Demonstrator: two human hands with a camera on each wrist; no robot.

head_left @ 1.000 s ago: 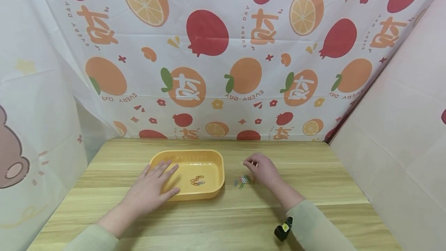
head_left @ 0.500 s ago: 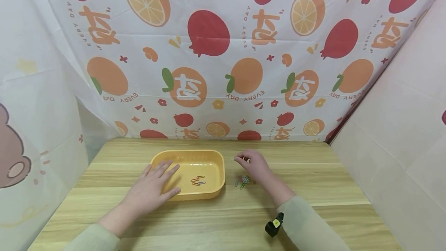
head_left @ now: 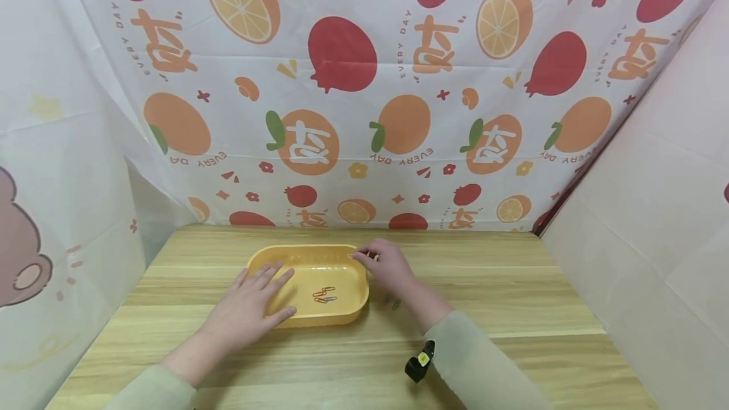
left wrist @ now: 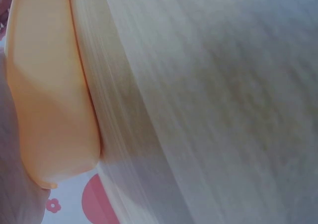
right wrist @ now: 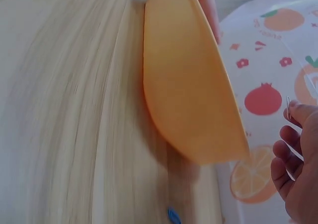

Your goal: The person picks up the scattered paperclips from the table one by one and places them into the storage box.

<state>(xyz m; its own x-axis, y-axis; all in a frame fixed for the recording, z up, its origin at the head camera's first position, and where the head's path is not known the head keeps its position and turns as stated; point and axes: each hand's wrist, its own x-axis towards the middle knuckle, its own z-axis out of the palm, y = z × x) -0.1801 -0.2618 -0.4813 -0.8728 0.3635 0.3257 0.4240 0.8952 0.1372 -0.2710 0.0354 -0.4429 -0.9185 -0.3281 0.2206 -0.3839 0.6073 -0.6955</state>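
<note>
A yellow plastic tray (head_left: 342, 319) sits on the wooden table, its outer wall also showing in the left wrist view (left wrist: 54, 95) and the right wrist view. My left hand (head_left: 242, 309) lies over the tray's left side with its fingers spread. Above the tray's right rim, my right hand (head_left: 388, 266) pinches a pale paper clip (right wrist: 288, 106) between thumb and index finger. Inside the tray lie several paper clips (head_left: 319, 294), orange-red and blue. On the table right of the tray, a green paper clip (head_left: 396, 304) shows; my right forearm hides the rest of that pile.
The wooden table (head_left: 319, 366) extends in front and to the right. A fruit-print cloth (head_left: 342, 144) hangs behind it, with pale cloth (head_left: 655, 220) along the sides. A black strap device (head_left: 419, 362) is on my right wrist.
My right hand has moved left from above the clip pile to the tray's right rim, carrying the paper clip. The left hand and the tray have stayed in place.
</note>
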